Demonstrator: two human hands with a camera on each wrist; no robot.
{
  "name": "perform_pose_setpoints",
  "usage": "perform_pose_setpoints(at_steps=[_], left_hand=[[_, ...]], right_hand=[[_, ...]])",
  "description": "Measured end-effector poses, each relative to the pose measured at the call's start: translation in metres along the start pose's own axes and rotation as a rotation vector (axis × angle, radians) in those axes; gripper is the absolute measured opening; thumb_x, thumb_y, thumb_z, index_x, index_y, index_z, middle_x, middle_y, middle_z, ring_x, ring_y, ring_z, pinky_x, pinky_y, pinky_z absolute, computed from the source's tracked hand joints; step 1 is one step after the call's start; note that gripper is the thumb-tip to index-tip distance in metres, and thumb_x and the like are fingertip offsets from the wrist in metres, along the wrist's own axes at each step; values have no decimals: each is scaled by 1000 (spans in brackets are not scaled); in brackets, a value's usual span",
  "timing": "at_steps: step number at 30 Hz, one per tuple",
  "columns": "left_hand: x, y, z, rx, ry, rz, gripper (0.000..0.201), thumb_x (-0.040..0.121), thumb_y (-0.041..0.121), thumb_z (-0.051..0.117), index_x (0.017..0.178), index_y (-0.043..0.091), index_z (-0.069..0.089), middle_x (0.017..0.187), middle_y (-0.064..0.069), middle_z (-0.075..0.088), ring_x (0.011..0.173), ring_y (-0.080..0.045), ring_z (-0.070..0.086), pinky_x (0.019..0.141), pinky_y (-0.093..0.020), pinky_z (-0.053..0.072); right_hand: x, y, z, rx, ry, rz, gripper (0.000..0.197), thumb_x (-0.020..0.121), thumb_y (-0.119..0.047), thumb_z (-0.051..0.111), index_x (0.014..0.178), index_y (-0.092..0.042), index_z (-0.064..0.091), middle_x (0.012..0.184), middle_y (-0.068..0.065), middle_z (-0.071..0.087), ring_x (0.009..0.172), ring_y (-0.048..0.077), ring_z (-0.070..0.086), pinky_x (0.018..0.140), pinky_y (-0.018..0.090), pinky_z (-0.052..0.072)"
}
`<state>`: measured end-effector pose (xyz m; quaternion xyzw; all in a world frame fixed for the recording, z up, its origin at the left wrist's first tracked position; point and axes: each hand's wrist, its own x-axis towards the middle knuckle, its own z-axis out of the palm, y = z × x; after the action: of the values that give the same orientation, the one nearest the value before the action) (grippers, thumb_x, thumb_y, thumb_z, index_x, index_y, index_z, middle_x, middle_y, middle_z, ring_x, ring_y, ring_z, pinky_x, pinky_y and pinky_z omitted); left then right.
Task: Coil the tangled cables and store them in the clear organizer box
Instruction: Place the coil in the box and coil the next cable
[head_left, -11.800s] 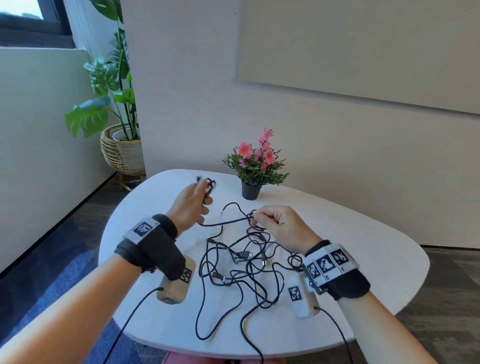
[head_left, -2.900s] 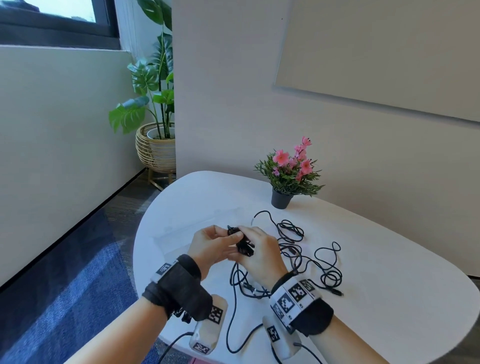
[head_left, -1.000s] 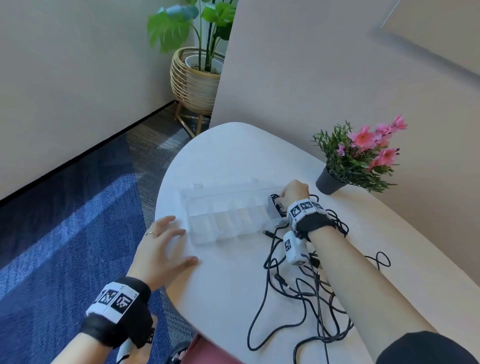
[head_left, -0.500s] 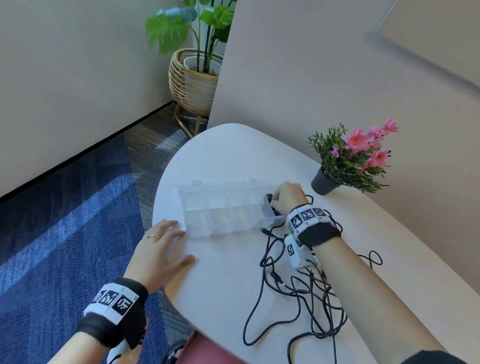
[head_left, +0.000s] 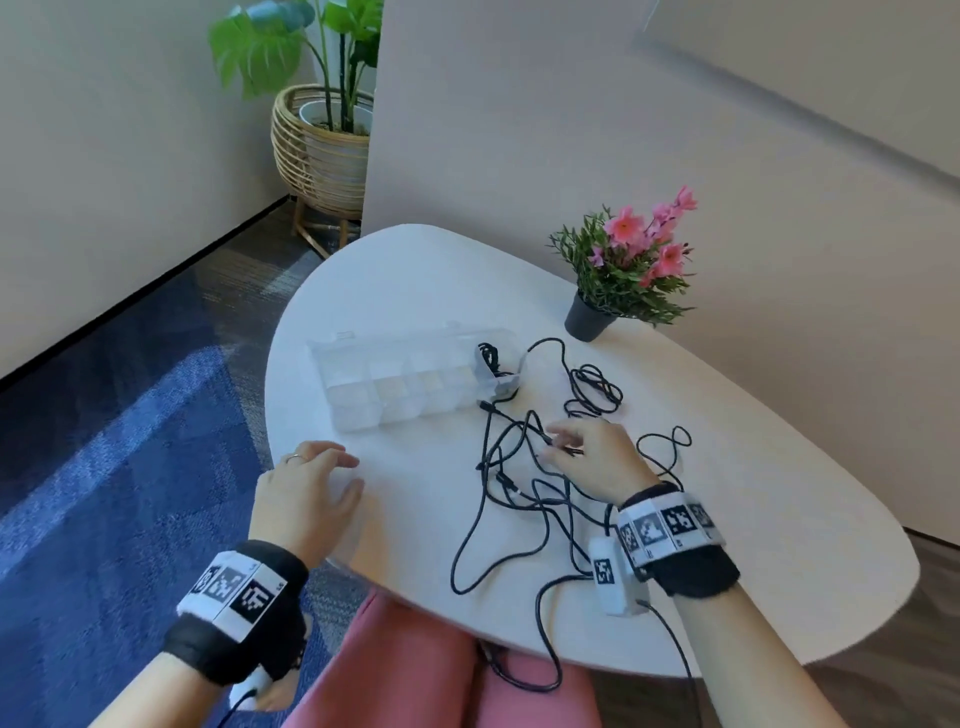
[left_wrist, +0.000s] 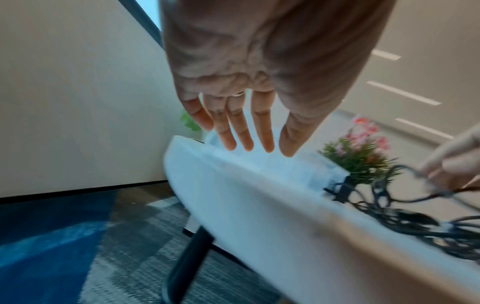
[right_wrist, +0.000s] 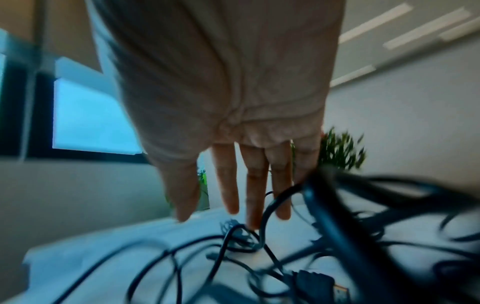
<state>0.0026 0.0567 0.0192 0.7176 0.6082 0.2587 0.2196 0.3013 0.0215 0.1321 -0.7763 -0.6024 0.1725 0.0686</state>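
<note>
The clear organizer box (head_left: 400, 384) lies open on the white table (head_left: 727, 493), left of centre. A coiled black cable (head_left: 491, 364) sits in its right-end compartment. The remaining tangled black cables (head_left: 519, 499) sprawl in front of the box and to its right. My right hand (head_left: 558, 447) hovers over the tangle with straight fingers, and the fingertips (right_wrist: 255, 224) touch a cable loop (right_wrist: 233, 242). My left hand (head_left: 324, 478) rests flat near the table's left edge, short of the box, holding nothing; its fingers (left_wrist: 259, 133) are straight.
A small black pot of pink flowers (head_left: 631, 270) stands at the back right of the table. A large plant in a wicker basket (head_left: 322, 150) stands on the floor behind. The wrist camera leads (head_left: 545, 623) hang over the table's near edge.
My right hand has let go of the coiled cable, left it in the box's end compartment, and drawn back onto the tangle. The left hand has stayed at the table edge.
</note>
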Motion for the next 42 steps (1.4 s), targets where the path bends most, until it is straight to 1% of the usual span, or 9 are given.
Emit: perform_pose_setpoints(at_steps=[5, 9, 14, 21, 27, 32, 36, 39, 42], left_hand=[[-18, 33, 12, -146, -152, 160, 10, 82, 22, 66, 92, 24, 68, 104, 4, 63, 86, -13, 62, 82, -35, 50], [-30, 59, 19, -167, -240, 218, 9, 85, 22, 62, 90, 28, 67, 100, 7, 63, 84, -6, 62, 81, -32, 50], [-29, 105, 20, -187, -218, 382, 27, 86, 44, 56, 104, 26, 63, 110, 8, 59, 93, -7, 58, 86, -31, 49], [-45, 169, 52, 264, -482, 859, 77, 73, 72, 51, 132, 24, 39, 133, 3, 44, 114, -19, 49, 96, -36, 39], [-20, 182, 62, 224, -780, 514, 31, 93, 32, 50, 120, 16, 52, 100, -5, 68, 72, -18, 61, 68, -29, 51], [42, 178, 14, 42, -566, 343, 23, 96, 18, 46, 101, 10, 67, 66, 5, 60, 56, -11, 58, 49, -8, 41], [37, 191, 4, 9, -595, 367, 31, 96, 34, 45, 107, 12, 63, 83, 2, 68, 73, -12, 64, 61, -12, 46], [1, 208, 28, -89, -710, 452, 63, 85, 55, 54, 133, 17, 41, 123, 3, 57, 108, -14, 58, 92, -29, 47], [-18, 223, 46, -290, -828, 453, 64, 82, 45, 64, 133, 18, 36, 121, 6, 59, 107, -10, 59, 94, -30, 48]], right_hand=[[-41, 28, 19, -208, -36, 155, 72, 79, -52, 64, 138, -21, 38, 143, 4, 35, 132, 24, 31, 107, 41, 35], [-46, 43, 21, 15, 80, 157, 49, 71, -33, 79, 111, -14, 58, 115, 6, 60, 104, 21, 55, 88, 29, 46], [-46, 32, -22, 348, 398, 151, 44, 66, -22, 83, 101, -12, 60, 84, 0, 56, 76, 17, 54, 69, 24, 42], [-25, 8, -88, 1035, 503, 105, 18, 95, -11, 49, 77, -9, 51, 71, 2, 49, 62, 15, 55, 84, 47, 55], [-35, 10, -114, 1038, 564, 47, 14, 97, -13, 46, 93, -1, 51, 77, 4, 52, 69, 16, 59, 76, 37, 58], [-42, 45, -122, 741, 597, 100, 28, 94, -19, 50, 92, 7, 60, 70, 4, 54, 62, 17, 56, 76, 45, 55], [-39, 43, -133, 1224, 594, 114, 21, 99, -8, 41, 113, 4, 52, 82, 5, 49, 62, 17, 60, 70, 34, 59], [-36, 34, -146, 1514, 660, 33, 9, 100, -8, 37, 104, -1, 43, 68, 3, 41, 54, 20, 65, 60, 31, 59], [-37, 25, -157, 1564, 749, -52, 11, 101, -5, 34, 91, -6, 41, 64, 3, 39, 52, 21, 65, 46, 23, 51]])
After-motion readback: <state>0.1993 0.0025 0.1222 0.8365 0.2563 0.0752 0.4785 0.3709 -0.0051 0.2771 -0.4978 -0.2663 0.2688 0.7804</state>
